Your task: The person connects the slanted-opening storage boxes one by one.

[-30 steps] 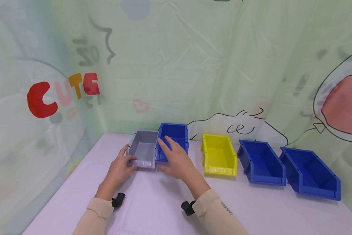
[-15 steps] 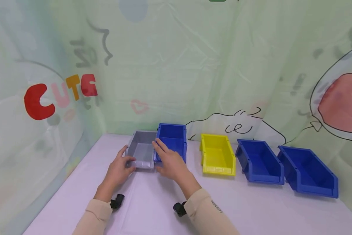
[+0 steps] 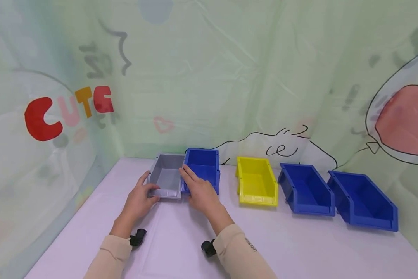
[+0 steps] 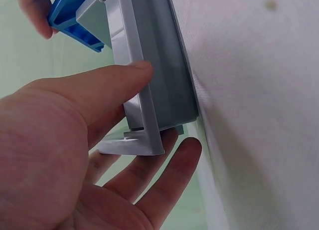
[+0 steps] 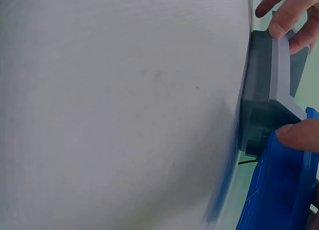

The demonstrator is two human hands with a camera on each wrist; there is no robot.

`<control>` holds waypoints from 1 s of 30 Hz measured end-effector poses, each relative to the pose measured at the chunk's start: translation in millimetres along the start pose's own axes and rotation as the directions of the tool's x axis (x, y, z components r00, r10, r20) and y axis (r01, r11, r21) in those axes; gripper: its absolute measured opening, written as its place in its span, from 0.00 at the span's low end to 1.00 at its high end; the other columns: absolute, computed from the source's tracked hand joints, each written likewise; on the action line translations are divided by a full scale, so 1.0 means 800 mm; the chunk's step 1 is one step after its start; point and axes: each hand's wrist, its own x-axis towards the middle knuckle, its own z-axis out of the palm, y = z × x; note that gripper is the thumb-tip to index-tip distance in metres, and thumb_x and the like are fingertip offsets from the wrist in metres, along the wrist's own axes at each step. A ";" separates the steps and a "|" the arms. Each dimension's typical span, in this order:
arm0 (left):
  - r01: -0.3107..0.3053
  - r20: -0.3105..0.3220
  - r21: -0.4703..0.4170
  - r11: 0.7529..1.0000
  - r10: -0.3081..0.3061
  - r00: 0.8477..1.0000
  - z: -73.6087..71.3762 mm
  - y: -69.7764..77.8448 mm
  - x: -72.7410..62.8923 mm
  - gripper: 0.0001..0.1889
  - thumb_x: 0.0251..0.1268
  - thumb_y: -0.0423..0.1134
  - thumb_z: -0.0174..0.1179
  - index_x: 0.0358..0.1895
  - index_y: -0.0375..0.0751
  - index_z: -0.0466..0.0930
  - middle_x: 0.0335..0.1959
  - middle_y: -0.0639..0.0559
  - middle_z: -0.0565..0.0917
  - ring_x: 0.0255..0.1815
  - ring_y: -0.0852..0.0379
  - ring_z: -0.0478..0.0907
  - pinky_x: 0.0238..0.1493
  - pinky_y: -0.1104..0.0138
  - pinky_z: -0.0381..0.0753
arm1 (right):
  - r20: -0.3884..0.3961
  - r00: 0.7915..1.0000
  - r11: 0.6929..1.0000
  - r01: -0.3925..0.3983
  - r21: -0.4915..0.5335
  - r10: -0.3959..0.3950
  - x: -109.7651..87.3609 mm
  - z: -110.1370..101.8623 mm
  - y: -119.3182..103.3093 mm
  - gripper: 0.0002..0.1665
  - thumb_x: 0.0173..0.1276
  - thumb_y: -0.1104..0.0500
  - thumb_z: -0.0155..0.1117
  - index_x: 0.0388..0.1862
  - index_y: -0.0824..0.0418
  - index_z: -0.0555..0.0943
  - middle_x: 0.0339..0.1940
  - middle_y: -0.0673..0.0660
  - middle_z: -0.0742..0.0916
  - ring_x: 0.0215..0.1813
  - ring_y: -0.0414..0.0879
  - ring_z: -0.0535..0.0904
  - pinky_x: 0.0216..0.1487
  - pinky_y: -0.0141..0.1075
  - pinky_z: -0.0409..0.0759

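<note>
- Pale green curtain backs a white table.
- Right hand: its fingers, spread a second ago, have come together at the near blue bin; they appear to pinch its left wall.
- Left hand grips the grey bin's front corner, so both side-by-side bins, at table left, now have a hand on them.
- Count: one grey, one yellow bin, three blue, two being far blue bins at right.
</note>
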 end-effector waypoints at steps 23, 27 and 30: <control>-0.008 0.007 0.017 1.000 0.008 1.000 -0.001 0.001 -0.001 0.17 0.63 0.34 0.70 0.54 0.35 0.87 0.83 0.35 0.55 0.72 0.26 0.70 0.64 0.37 0.75 | 0.093 0.995 0.996 -0.052 0.069 0.045 -0.004 0.016 0.003 0.58 0.63 0.60 0.75 0.86 0.48 0.54 0.87 0.47 0.57 0.67 0.61 0.81 0.67 0.58 0.78; -0.017 0.004 0.015 1.000 0.017 1.000 -0.002 0.002 -0.001 0.16 0.63 0.34 0.70 0.54 0.35 0.87 0.83 0.34 0.55 0.71 0.26 0.71 0.64 0.37 0.75 | 0.116 0.991 0.993 -0.074 0.087 0.063 -0.003 0.015 0.003 0.58 0.64 0.60 0.75 0.86 0.46 0.53 0.88 0.46 0.55 0.70 0.61 0.79 0.70 0.60 0.75; -0.017 0.003 0.015 1.000 0.017 1.000 -0.003 0.002 0.000 0.16 0.63 0.34 0.70 0.54 0.35 0.87 0.83 0.34 0.55 0.71 0.26 0.71 0.64 0.37 0.75 | 0.120 0.991 0.993 -0.075 0.095 0.063 -0.002 0.014 0.003 0.58 0.64 0.60 0.75 0.86 0.46 0.53 0.88 0.46 0.55 0.70 0.61 0.78 0.71 0.60 0.74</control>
